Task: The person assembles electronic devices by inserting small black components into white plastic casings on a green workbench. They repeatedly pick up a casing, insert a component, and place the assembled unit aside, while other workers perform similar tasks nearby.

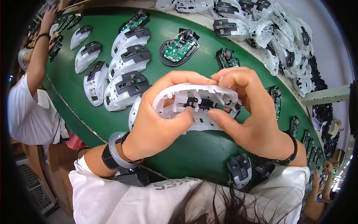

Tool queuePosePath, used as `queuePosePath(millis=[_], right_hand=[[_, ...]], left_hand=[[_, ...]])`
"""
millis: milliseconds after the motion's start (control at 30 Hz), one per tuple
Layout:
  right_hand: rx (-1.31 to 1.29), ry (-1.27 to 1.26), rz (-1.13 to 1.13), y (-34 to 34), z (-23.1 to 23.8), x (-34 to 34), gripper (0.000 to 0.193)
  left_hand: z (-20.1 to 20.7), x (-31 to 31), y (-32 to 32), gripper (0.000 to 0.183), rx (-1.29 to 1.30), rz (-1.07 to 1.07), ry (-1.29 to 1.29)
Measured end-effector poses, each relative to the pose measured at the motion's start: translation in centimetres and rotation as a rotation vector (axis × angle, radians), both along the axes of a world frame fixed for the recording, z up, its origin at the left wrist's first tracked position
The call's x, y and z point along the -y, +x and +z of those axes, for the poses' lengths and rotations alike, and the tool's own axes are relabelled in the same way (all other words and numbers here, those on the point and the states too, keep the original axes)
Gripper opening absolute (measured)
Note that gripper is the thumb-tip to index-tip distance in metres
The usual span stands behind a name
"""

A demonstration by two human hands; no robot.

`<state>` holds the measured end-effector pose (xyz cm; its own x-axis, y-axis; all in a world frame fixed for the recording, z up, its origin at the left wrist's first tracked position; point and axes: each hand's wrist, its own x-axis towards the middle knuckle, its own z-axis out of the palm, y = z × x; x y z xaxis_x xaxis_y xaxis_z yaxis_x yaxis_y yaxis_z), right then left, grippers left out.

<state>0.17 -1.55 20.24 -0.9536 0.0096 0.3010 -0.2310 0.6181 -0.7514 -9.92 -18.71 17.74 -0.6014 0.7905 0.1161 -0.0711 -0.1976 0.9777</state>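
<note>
Two hands pinch a white plastic shell (179, 89) above the green bench (201, 149), its hollow side toward the wearer.
The left hand (154, 125) and right hand (259, 112) grip its two ends, fingers curled over the upper rim, thumbs inside near a black part (204, 104) between them. If that part is being seated, the fingers would do best to brace the shell while the thumbs press evenly, sparing the thin ribs just beside it. Whether the right thumb touches the part, and whether it sits fully home, cannot be told. The shell's outer face is turned away, the right hand covers its right end, and another white shell (133, 112) is partly hidden behind the left hand.
</note>
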Motion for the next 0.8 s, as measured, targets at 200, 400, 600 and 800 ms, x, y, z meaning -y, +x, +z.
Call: queuePosePath(millis=[200,400,600,800], right_hand=[[0.090,0.005,-0.008,-0.8,0.4,0.3,0.051],[-0.564,0.708,0.171,0.2,-1.2,-0.7,0.029],[-0.578,0.724,0.101,4.1,-1.4,-1.0,0.023],[-0.441,0.870,-0.675,15.7,1.4,-13.6,0.014]], left_hand=[[-0.3,-0.1,0.6,0.044,0.063,0.030,-0.039],[0.3,-0.5,1.5,0.039,0.185,0.044,-0.074],[0.3,-1.7,1.4,0.041,0.135,-0.116,-0.233],[0.5,-0.6,0.5,0.072,0.662,-0.362,0.044]])
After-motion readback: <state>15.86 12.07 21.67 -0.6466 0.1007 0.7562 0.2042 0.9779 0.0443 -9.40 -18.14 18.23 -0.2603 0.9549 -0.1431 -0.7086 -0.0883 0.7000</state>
